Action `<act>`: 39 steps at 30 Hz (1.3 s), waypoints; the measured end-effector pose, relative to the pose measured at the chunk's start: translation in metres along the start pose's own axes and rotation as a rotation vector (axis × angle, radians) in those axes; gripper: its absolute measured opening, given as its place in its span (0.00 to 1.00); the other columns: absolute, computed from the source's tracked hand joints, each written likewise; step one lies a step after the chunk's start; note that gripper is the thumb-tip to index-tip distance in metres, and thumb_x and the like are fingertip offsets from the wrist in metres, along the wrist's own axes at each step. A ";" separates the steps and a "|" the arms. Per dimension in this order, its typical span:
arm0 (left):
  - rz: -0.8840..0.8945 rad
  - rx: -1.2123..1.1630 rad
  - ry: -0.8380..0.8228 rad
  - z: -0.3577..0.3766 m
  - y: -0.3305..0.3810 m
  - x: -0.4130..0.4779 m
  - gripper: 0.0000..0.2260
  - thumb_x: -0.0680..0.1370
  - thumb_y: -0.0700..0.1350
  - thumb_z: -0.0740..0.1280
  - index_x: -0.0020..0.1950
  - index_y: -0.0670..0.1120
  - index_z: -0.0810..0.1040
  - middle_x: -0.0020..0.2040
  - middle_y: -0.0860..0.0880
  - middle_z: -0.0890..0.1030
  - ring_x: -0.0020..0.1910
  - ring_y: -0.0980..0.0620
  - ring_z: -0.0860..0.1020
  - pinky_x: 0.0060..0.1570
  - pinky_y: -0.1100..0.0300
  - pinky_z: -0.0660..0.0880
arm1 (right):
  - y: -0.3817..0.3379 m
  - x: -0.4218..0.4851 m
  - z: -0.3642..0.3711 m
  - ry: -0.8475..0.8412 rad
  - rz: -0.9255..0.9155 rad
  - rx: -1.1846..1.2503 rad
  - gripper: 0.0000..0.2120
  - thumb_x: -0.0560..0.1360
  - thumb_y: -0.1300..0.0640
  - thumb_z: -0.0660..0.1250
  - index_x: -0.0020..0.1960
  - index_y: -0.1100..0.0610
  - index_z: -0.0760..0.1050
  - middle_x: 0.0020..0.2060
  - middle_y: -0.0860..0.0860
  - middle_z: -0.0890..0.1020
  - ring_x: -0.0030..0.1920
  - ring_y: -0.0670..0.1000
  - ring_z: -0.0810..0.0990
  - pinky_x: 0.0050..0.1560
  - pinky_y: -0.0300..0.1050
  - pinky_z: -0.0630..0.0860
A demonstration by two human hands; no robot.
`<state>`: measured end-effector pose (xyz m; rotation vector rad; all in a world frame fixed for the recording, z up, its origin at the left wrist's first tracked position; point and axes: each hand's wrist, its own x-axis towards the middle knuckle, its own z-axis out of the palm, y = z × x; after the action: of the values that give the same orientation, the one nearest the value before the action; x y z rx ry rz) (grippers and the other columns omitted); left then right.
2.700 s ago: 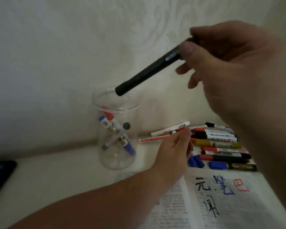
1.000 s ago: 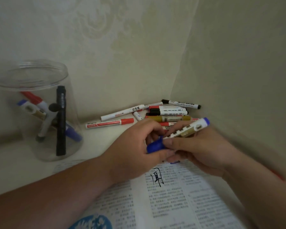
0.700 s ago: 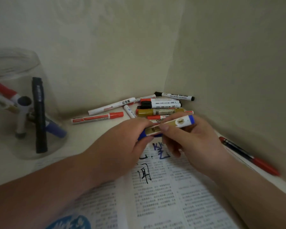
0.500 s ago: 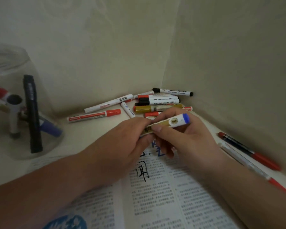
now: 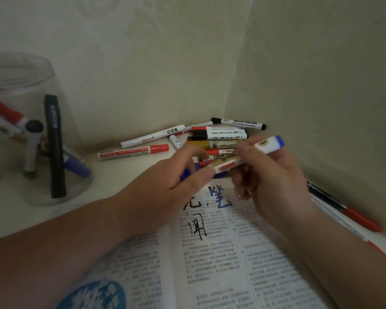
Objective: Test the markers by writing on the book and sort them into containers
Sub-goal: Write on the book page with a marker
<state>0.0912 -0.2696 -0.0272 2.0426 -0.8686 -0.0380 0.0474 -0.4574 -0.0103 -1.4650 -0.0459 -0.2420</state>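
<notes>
— Under the curled fingers of the left hand (image 5: 163,186), something blue (image 5: 186,173) is showing, too blurred to identify.
— The clear plastic jar (image 5: 74,121), cut off at the left edge, is holding a black marker (image 5: 55,148) upright among red and blue ones.
— And the white, blue-ended marker (image 5: 263,148)?
— The right hand (image 5: 274,181) is gripping it above the open printed book (image 5: 221,264); the left is pinching its near end.

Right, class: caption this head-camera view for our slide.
Left hand and right hand hold a marker over the open book.

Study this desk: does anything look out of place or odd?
The loose markers lie in a jumbled heap in the wall corner, pointing different ways. Large handwritten characters are scrawled over the book, across its printed text.
</notes>
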 end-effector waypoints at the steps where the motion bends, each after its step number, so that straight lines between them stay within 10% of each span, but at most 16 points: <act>1: -0.019 -0.046 0.026 -0.001 -0.002 0.000 0.08 0.82 0.61 0.55 0.60 0.65 0.67 0.44 0.54 0.77 0.39 0.56 0.75 0.37 0.63 0.70 | -0.002 0.004 -0.004 0.081 0.021 0.062 0.12 0.74 0.53 0.67 0.32 0.49 0.77 0.24 0.51 0.72 0.24 0.49 0.65 0.25 0.39 0.60; 7: -0.040 -0.008 0.056 -0.002 -0.013 0.000 0.19 0.82 0.37 0.57 0.65 0.60 0.64 0.52 0.60 0.76 0.51 0.56 0.77 0.50 0.55 0.75 | -0.008 0.021 -0.020 0.303 0.093 0.060 0.15 0.78 0.60 0.66 0.35 0.55 0.66 0.24 0.51 0.67 0.21 0.48 0.61 0.22 0.36 0.57; 13: -0.012 -0.103 0.119 0.002 -0.015 0.004 0.22 0.82 0.42 0.65 0.68 0.65 0.62 0.58 0.61 0.80 0.60 0.60 0.79 0.64 0.52 0.75 | -0.019 0.010 -0.013 -0.227 0.351 -0.272 0.23 0.73 0.40 0.66 0.41 0.61 0.74 0.26 0.57 0.76 0.24 0.53 0.73 0.22 0.39 0.67; 17: 0.021 -0.133 0.140 0.003 -0.014 0.005 0.27 0.77 0.42 0.73 0.67 0.62 0.64 0.56 0.61 0.78 0.54 0.60 0.82 0.59 0.57 0.78 | -0.006 -0.002 -0.022 -0.378 0.371 -0.128 0.20 0.68 0.45 0.73 0.46 0.63 0.81 0.35 0.62 0.82 0.32 0.55 0.82 0.27 0.42 0.77; 21: 0.025 -0.106 0.201 0.006 -0.015 0.008 0.25 0.76 0.43 0.74 0.65 0.60 0.67 0.52 0.59 0.78 0.52 0.57 0.82 0.56 0.58 0.78 | -0.001 -0.002 -0.033 -0.406 0.293 -0.225 0.09 0.66 0.60 0.80 0.45 0.57 0.84 0.36 0.61 0.83 0.34 0.56 0.83 0.35 0.48 0.82; 27: 0.106 0.146 0.149 0.000 -0.013 0.011 0.22 0.81 0.47 0.67 0.74 0.60 0.66 0.57 0.68 0.78 0.59 0.68 0.74 0.55 0.77 0.64 | 0.007 -0.001 -0.031 -0.281 0.197 -0.440 0.05 0.74 0.64 0.73 0.41 0.60 0.78 0.25 0.58 0.76 0.22 0.54 0.71 0.23 0.40 0.69; 39: 0.100 0.105 0.120 0.004 -0.018 0.010 0.26 0.79 0.42 0.69 0.68 0.66 0.64 0.55 0.64 0.77 0.55 0.62 0.78 0.55 0.69 0.72 | 0.005 -0.002 -0.032 -0.342 0.173 -0.599 0.06 0.73 0.56 0.75 0.41 0.57 0.80 0.26 0.53 0.77 0.25 0.48 0.73 0.26 0.40 0.69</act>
<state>0.1073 -0.2720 -0.0398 2.0720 -0.9124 0.1876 0.0427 -0.4879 -0.0191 -2.0823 -0.1313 0.1565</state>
